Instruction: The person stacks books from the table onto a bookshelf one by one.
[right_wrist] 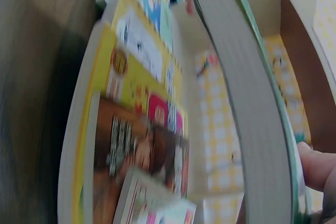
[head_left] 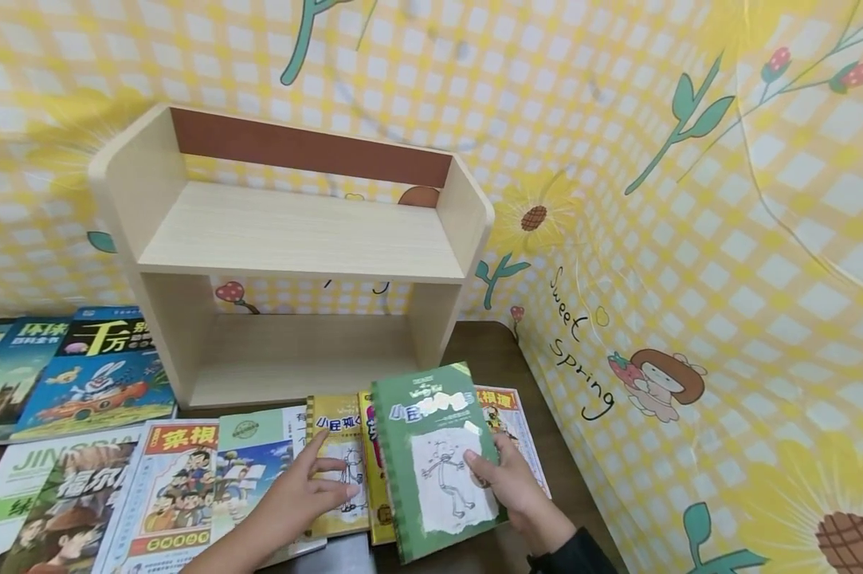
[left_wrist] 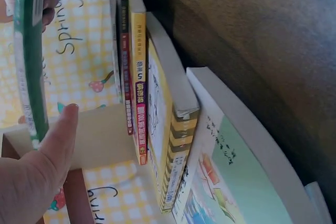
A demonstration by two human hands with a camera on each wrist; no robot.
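Right hand (head_left: 515, 482) has its fingers and thumb clamped round the green book (head_left: 434, 458), tilted up off the table at about 5 o'clock from the wooden shelf (head_left: 295, 247). Left hand (head_left: 309, 486), fingers loose and apart, rests on the yellow book (head_left: 338, 458) at its 9 o'clock.

A two-tier shelf (head_left: 295, 239) stands at the back of the worktop (head_left: 488, 343), against the wall. Books lie flat in a row in front of it, overlapping one another, with further books (head_left: 72, 367) to its left. At the row's right end, the right hand (head_left: 517, 486) holds a book (head_left: 434, 458) tilted up above the others; the left hand (head_left: 302, 494) rests on the neighbouring book (head_left: 338, 446) just left of it.
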